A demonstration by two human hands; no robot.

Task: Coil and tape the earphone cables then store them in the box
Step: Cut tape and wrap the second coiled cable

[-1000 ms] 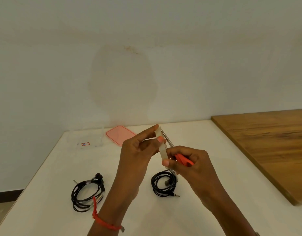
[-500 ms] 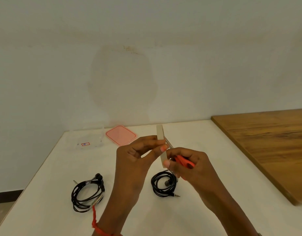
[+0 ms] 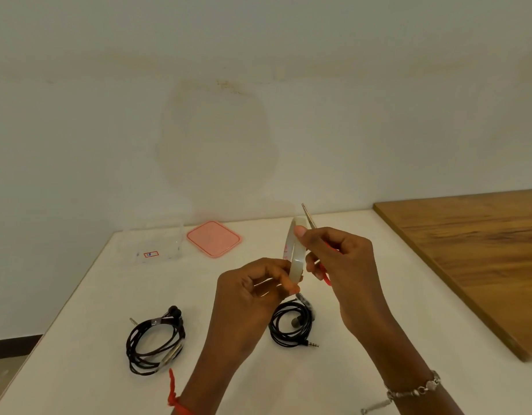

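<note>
Above the white worktop (image 3: 109,295), the right hand (image 3: 339,265) grips a tape roll (image 3: 297,259) together with red-handled scissors (image 3: 309,218), while the left hand (image 3: 252,298) pinches the roll's lower rim. A larger earphone coil (image 3: 155,342) and a smaller earphone coil (image 3: 291,326) lie toward the front edge. A clear box (image 3: 156,247) and a pink lid (image 3: 213,238) sit by the back edge.

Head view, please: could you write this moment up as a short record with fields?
left grip: pinches lower rim of clear round tape roll
right grip: holds roll's top plus red-handled metal scissors
black coiled earphones: on white table, left
second black coil: below the hands
clear plastic box: far, open
pink square lid: beside box
</note>
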